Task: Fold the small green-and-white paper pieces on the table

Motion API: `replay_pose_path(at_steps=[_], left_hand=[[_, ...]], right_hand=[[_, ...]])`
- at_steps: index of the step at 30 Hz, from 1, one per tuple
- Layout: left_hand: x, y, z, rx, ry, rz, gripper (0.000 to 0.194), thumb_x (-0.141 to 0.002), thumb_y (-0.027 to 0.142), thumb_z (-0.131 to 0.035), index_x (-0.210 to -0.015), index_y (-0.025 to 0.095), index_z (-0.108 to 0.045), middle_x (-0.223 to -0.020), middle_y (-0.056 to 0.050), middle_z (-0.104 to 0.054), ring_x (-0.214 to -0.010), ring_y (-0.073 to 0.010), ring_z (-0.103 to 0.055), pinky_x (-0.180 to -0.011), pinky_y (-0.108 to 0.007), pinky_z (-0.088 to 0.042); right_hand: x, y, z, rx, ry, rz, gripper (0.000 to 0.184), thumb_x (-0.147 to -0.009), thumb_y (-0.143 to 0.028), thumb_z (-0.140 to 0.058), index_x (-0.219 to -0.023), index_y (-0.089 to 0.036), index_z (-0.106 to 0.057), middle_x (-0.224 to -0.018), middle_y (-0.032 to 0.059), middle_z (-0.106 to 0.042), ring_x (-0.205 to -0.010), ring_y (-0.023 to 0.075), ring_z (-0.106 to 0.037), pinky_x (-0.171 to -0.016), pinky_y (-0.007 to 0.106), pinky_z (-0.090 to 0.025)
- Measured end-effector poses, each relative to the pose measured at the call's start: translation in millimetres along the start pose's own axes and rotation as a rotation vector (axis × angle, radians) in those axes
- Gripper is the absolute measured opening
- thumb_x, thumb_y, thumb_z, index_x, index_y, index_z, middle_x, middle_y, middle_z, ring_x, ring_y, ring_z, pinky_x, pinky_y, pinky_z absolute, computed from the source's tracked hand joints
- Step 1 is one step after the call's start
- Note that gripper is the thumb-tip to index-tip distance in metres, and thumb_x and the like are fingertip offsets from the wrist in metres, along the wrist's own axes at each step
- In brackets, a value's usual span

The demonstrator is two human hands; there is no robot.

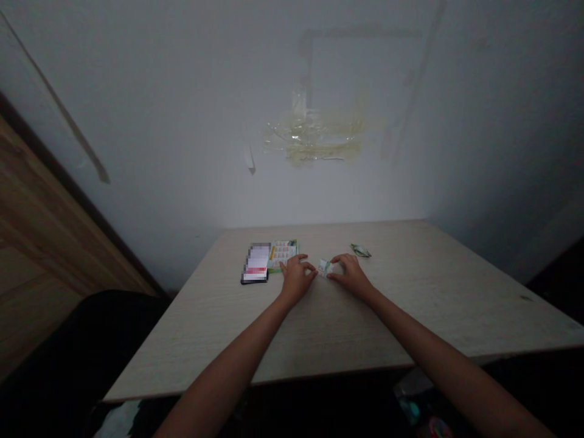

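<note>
Both my arms reach out over a pale wooden table [410, 304]. Between my hands lies a small folded piece of green-and-white paper [324, 267]. My left hand [296, 277] rests knuckles up just left of it, fingers curled toward the paper. My right hand [350, 274] pinches the paper's right side with thumb and fingers. The paper is small and its print is unreadable.
A phone [256, 263] with a lit screen lies left of my left hand, beside a colourful printed sheet [283, 252]. A small crumpled green wrapper [360, 250] sits behind my right hand. A white wall with old tape marks rises behind the table; a wooden panel stands at left.
</note>
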State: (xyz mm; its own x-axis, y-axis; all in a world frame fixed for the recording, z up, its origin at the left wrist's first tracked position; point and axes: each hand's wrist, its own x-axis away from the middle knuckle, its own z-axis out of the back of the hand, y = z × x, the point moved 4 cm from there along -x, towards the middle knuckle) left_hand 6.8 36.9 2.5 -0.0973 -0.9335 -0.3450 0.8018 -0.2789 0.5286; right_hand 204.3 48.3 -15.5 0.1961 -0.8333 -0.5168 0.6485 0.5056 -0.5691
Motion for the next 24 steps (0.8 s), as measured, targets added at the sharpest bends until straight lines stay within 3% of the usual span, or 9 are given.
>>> replay_pose_path(at_steps=[6,12,16,24], left_hand=[[0.2,2.2,4.8,0.036,0.028,0.013,0.01,-0.085,0.03,-0.067,-0.081,0.027,-0.076,-0.134,-0.004,-0.059,-0.13,-0.0295,-0.046,-0.113,-0.071,-0.013],[0.5,4.2,7.3,0.077,0.027,0.036,0.009,-0.084,0.028,-0.068,-0.079,0.026,-0.075,-0.133,-0.004,-0.059,-0.131,-0.0303,-0.045,-0.113,-0.07,-0.012],[1.0,5.7,9.2,0.076,0.024,0.032,0.007,-0.083,0.028,-0.07,-0.079,0.026,-0.075,-0.133,-0.004,-0.059,-0.13,-0.03,-0.046,-0.113,-0.07,-0.012],[1.6,5.7,9.8,0.071,0.029,0.024,0.005,-0.081,0.028,-0.072,-0.078,0.027,-0.075,-0.132,-0.003,-0.06,-0.129,-0.0281,-0.047,-0.114,-0.064,-0.019]], right_hand=[[-2.5,3.3,1.7,-0.026,0.034,0.017,0.012,-0.084,-0.032,-0.065,-0.087,-0.02,-0.067,-0.096,0.0077,-0.068,-0.099,0.0249,-0.058,-0.095,0.043,-0.041],[-3.0,2.8,4.8,-0.066,0.036,0.024,0.02,-0.09,-0.034,-0.057,-0.082,-0.02,-0.069,-0.095,0.0079,-0.069,-0.098,0.0241,-0.06,-0.094,0.042,-0.041],[-3.8,8.6,7.5,-0.106,0.077,0.007,0.019,-0.088,-0.036,-0.059,-0.088,-0.021,-0.069,-0.094,0.0076,-0.068,-0.098,0.0246,-0.06,-0.093,0.042,-0.043],[-3.0,14.6,0.5,-0.069,0.041,0.037,0.01,-0.084,-0.024,-0.059,-0.075,-0.021,-0.064,-0.099,0.0085,-0.068,-0.102,0.0249,-0.058,-0.097,0.046,-0.04]])
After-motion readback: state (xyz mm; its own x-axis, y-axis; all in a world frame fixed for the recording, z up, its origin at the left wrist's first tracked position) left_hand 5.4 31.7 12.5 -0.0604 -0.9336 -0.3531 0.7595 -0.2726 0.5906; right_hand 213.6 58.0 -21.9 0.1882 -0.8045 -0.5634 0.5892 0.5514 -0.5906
